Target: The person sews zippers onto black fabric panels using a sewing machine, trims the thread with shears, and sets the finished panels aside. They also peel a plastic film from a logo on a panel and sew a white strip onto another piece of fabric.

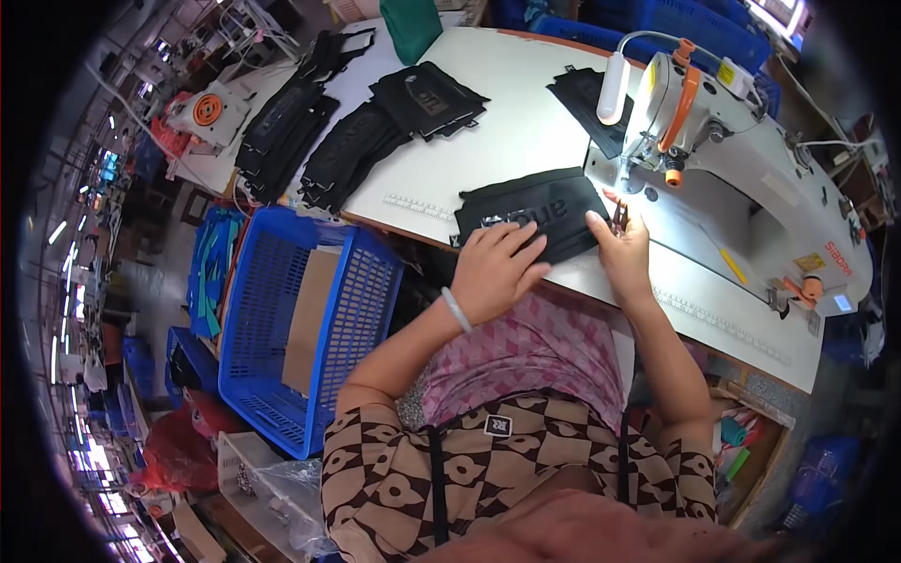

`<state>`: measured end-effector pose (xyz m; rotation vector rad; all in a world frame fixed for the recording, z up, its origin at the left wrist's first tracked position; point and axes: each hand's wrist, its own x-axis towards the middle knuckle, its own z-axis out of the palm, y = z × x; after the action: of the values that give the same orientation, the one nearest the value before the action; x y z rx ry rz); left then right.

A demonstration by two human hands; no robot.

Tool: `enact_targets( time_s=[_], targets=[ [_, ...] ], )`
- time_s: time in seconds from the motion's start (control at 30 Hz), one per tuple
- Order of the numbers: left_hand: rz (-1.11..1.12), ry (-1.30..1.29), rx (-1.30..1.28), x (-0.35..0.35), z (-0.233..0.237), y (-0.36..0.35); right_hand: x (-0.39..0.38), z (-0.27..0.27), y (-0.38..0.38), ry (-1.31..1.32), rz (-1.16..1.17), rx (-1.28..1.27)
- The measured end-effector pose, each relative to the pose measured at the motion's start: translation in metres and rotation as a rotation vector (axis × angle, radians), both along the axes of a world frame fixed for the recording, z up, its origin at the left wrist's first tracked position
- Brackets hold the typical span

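Note:
A black fabric panel [563, 205] with raised lettering lies on the sewing table in front of me, apparently over another dark layer. My left hand [497, 270] rests on its left part, fingers spread and lying on the cloth. At the panel's right edge, my right hand [626, 251] is closed around a small dark tool that looks like thread snips [619, 218]; the fingers partly hide it. The sewing machine needle area [631, 174] is just beyond this hand, apart from the panel.
Stacks of black fabric pieces [361, 141] lie at the table's left, and another black stack [591, 108] sits beside the sewing machine [751, 159]. A yellow-handled tool [734, 266] lies on the machine bed. A blue crate [324, 375] stands below the left table edge.

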<state>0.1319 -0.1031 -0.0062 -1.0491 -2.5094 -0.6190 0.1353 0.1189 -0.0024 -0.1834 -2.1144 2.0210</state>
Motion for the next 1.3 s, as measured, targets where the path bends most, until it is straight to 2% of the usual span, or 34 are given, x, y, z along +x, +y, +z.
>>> enact_targets(
  time_s=[0.03,0.1,0.17,0.23,0.3,0.33,0.4,0.43,0.6,0.67,0.7,0.77,0.8,0.87,0.9,1.0,1.17,1.27,1.3],
  targets=[
    [-0.007,-0.003,0.001,-0.007,0.009,-0.005,-0.002,-0.002,0.000,0.048,-0.011,0.046],
    [-0.065,-0.443,0.196,-0.043,0.030,-0.024,-0.007,-0.005,0.003,0.092,-0.027,0.094],
    [0.049,0.009,0.143,-0.104,0.028,-0.037,-0.009,-0.010,0.011,0.088,0.015,-0.028],
    [0.215,0.529,-0.226,-0.158,0.039,-0.049,-0.007,-0.014,0.021,0.081,0.028,-0.084],
    [0.371,0.550,-0.345,-0.210,0.016,-0.067,-0.004,-0.016,0.032,0.056,0.034,-0.077],
    [0.371,0.545,-0.344,-0.219,0.019,-0.069,-0.002,-0.017,0.034,0.042,0.042,-0.076],
    [0.390,0.121,-0.521,-0.234,0.029,-0.073,-0.001,-0.017,0.035,0.044,0.036,-0.092],
    [0.394,-0.093,-0.602,-0.236,0.033,-0.073,0.001,-0.016,0.036,0.047,0.030,-0.109],
    [0.477,-0.127,-0.699,-0.223,0.043,-0.077,0.006,-0.016,0.041,0.048,0.047,-0.126],
    [0.432,0.182,-0.185,-0.195,0.047,-0.102,0.006,-0.017,0.045,0.031,0.050,-0.146],
    [0.438,0.178,-0.192,-0.180,0.052,-0.114,0.007,-0.018,0.047,0.010,0.049,-0.162],
    [0.143,0.451,-0.062,-0.147,0.066,-0.141,0.009,-0.015,0.046,-0.014,0.059,-0.178],
    [0.152,0.453,-0.065,-0.137,0.062,-0.158,0.010,-0.009,0.043,-0.029,0.064,-0.232],
    [0.140,0.255,-0.191,-0.121,0.041,-0.191,0.011,0.001,0.039,-0.062,0.071,-0.343],
    [0.144,0.256,-0.197,-0.116,0.031,-0.201,0.010,0.002,0.039,-0.062,0.075,-0.349],
    [0.193,-0.013,-0.092,-0.106,0.008,-0.224,0.011,0.004,0.043,-0.087,0.081,-0.287],
    [0.166,-0.107,-0.080,-0.125,0.013,-0.244,0.013,0.015,0.044,-0.147,0.037,-0.259],
    [0.259,0.071,-0.189,-0.121,0.044,-0.210,0.013,0.007,0.057,-0.075,0.145,-0.189],
    [0.238,0.060,-0.186,-0.115,0.048,-0.186,0.014,0.008,0.059,-0.086,0.123,-0.187]
  ],
)
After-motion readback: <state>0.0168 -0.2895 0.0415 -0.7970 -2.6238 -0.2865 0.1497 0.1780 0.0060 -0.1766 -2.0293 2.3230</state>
